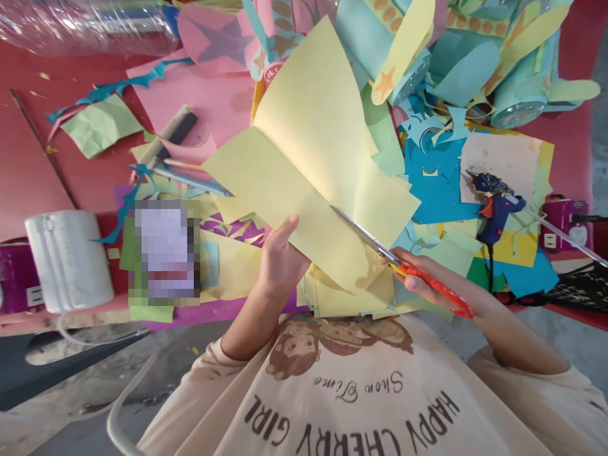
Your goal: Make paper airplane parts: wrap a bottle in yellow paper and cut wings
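A large sheet of pale yellow paper [304, 164] is pinched near its lower edge by my left hand [284, 256], thumb on top and fingers underneath. The sheet is creased and has notched edges on its right side. My right hand [427, 278] grips a pair of scissors [403, 266] with red and yellow handles. Their silver blades point up and left and lie against the sheet, the tip near its middle. Whether the tip cuts into the paper I cannot tell. Under the sheet, near my body, lies a stack of yellow paper [351, 294].
A blue glue gun [496, 212] rests on paper at the right. Paper-wrapped bottles [517, 82] lie at the back right. Pink paper [190, 101], scraps, a pixelated rectangular object [166, 253] and a white box-shaped device [69, 259] are on the left. A clear plastic-wrapped bundle [85, 25] sits back left.
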Action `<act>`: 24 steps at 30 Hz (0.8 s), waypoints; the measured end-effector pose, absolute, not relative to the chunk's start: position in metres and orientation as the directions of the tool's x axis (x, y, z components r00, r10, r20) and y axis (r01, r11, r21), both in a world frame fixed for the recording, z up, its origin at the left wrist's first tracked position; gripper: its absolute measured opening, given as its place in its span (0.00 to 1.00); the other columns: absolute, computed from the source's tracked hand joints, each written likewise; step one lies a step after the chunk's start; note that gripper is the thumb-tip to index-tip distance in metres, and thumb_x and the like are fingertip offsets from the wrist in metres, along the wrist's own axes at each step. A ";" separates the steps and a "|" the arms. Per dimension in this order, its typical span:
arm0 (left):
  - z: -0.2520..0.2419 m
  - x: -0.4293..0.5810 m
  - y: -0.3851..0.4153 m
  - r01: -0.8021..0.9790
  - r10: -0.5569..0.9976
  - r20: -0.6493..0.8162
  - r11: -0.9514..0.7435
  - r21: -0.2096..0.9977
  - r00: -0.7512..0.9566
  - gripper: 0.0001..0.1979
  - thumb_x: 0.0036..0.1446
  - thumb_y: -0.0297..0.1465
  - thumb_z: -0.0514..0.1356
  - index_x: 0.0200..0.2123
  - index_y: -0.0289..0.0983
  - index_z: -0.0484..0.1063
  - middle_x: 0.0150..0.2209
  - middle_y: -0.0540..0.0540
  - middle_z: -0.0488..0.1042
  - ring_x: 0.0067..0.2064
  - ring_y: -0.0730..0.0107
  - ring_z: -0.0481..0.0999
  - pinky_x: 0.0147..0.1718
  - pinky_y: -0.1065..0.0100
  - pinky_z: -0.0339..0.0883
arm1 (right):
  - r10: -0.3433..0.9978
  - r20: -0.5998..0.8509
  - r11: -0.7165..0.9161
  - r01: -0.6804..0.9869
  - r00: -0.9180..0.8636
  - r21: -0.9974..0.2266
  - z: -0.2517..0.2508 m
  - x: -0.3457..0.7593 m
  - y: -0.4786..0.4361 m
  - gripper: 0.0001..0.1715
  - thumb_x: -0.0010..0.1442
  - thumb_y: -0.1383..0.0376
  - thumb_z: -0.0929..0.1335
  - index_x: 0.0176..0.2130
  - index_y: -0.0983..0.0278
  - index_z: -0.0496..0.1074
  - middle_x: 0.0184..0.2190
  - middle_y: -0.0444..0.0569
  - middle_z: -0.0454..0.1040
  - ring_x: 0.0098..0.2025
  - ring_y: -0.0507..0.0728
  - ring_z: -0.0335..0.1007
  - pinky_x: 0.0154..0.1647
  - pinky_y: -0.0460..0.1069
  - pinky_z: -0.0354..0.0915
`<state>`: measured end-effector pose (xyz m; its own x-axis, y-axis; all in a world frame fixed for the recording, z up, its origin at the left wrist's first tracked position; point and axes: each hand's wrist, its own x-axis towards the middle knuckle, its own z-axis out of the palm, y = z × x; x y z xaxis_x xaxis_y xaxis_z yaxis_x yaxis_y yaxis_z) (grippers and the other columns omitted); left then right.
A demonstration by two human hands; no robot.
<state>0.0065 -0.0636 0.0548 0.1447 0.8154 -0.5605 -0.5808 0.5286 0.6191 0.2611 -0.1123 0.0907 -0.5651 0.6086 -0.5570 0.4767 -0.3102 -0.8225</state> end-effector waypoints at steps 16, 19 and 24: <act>0.062 0.011 -0.062 -0.594 0.792 -0.595 0.545 0.592 0.135 0.11 0.55 0.37 0.58 0.34 0.38 0.75 0.41 0.41 0.81 0.62 0.47 0.67 0.61 0.52 0.64 | 0.621 -0.597 -0.366 0.486 -0.508 -0.794 0.081 0.258 -0.115 0.36 0.60 0.37 0.58 0.51 0.62 0.61 0.23 0.37 0.52 0.24 0.49 0.46 0.25 0.46 0.46; 0.060 0.009 -0.063 -0.591 0.791 -0.594 0.553 0.588 0.149 0.11 0.55 0.37 0.57 0.35 0.38 0.75 0.42 0.42 0.80 0.63 0.46 0.67 0.61 0.51 0.64 | 0.621 -0.573 -0.333 0.482 -0.535 -0.810 0.085 0.259 -0.113 0.38 0.59 0.35 0.57 0.51 0.62 0.60 0.23 0.38 0.53 0.24 0.50 0.46 0.25 0.47 0.46; 0.055 0.008 -0.065 -0.585 0.808 -0.571 0.535 0.610 0.144 0.12 0.55 0.39 0.58 0.38 0.38 0.75 0.42 0.43 0.80 0.63 0.46 0.67 0.61 0.50 0.65 | 0.583 -0.523 -0.288 0.444 -0.622 -0.849 0.093 0.261 -0.112 0.37 0.61 0.36 0.53 0.51 0.63 0.57 0.25 0.40 0.54 0.24 0.51 0.46 0.24 0.48 0.47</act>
<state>0.0085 -0.0654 0.0548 0.1441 0.8081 -0.5712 -0.5845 0.5353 0.6098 0.2615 -0.1119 0.0927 -0.6220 0.5829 -0.5228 0.4438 -0.2877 -0.8487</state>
